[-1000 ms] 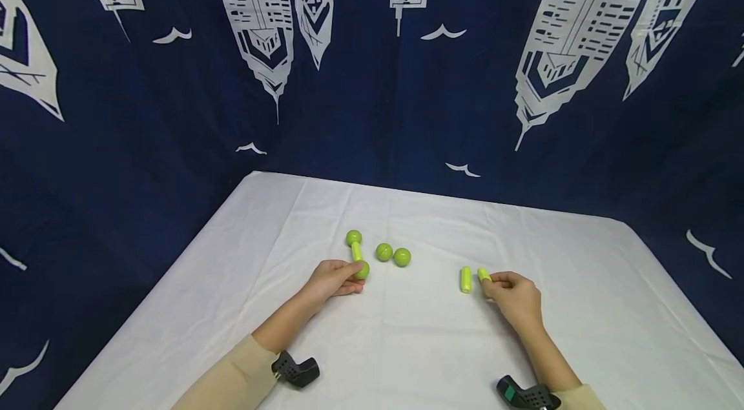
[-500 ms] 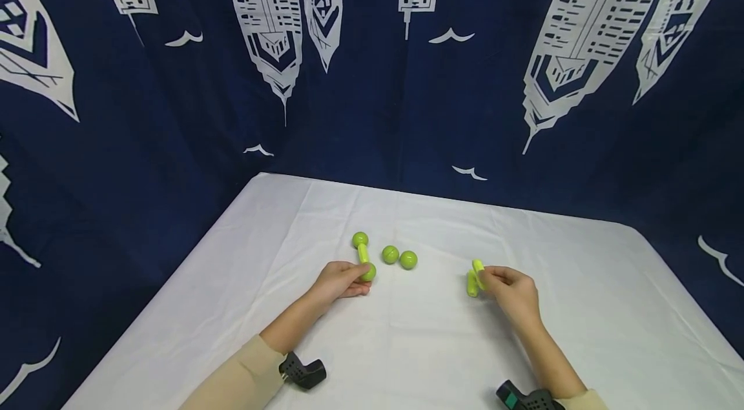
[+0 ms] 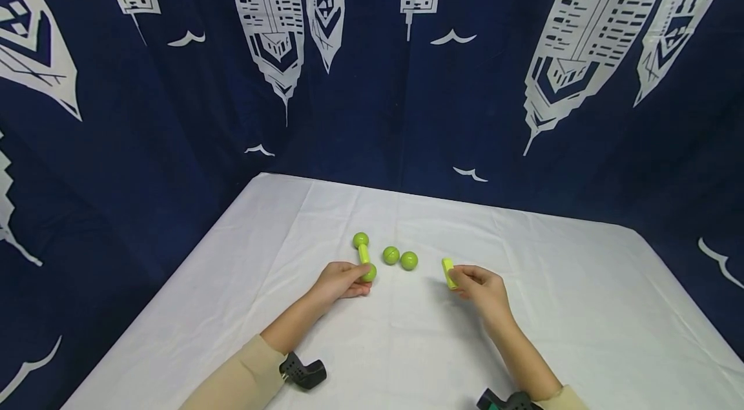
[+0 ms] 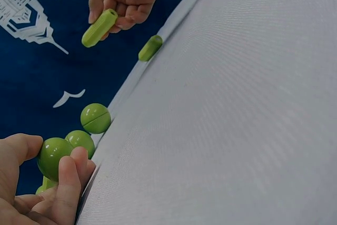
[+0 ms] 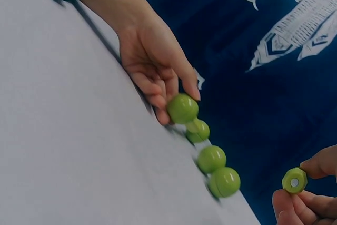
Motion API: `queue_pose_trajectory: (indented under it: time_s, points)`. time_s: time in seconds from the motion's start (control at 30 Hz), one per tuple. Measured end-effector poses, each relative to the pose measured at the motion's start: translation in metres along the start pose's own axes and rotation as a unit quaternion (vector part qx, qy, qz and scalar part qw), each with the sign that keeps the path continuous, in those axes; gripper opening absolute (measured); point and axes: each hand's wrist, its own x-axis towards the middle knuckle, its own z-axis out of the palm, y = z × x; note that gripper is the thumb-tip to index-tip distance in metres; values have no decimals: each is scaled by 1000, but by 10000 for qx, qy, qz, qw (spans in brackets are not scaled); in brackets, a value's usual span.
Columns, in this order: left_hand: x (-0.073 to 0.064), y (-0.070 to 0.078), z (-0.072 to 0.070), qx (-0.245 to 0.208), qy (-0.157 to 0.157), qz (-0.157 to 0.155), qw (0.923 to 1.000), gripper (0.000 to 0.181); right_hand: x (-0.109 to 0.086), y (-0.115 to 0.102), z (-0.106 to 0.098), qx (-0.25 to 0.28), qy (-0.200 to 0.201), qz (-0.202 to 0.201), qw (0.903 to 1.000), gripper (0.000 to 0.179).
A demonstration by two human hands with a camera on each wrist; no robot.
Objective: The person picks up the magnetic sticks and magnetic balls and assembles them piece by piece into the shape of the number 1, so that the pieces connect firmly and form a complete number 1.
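Observation:
My left hand (image 3: 340,279) pinches the near ball (image 3: 369,272) of a dumbbell-shaped piece. A short yellow-green rod (image 3: 363,253) joins that ball to a far green ball (image 3: 361,240). Two loose green balls (image 3: 391,255) (image 3: 409,260) sit side by side, right of the piece. My right hand (image 3: 485,294) grips another yellow-green rod (image 3: 448,272) between thumb and fingers, above the table. A silvery disc shows at this rod's end (image 5: 294,182) in the right wrist view. One more rod (image 4: 150,48) lies on the cloth in the left wrist view; the head view hides it.
A white cloth covers the table (image 3: 407,345). Behind it hangs a dark blue curtain (image 3: 372,113) printed with white buildings and birds. Each forearm carries a black wrist device, the left one (image 3: 303,371) and the right one (image 3: 506,399).
My right hand has picked up the rod and moved left with it, towards the loose balls. The left hand keeps its hold on the joined piece. The head view has shifted slightly.

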Motion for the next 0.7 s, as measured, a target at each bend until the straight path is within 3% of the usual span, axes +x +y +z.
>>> queue_pose_trajectory:
  time_s: [0.7]
  points:
    - [-2, 0, 0, -32, 4, 15, 10000, 36, -13, -1, 66, 570, -605, -170, 9964, 23]
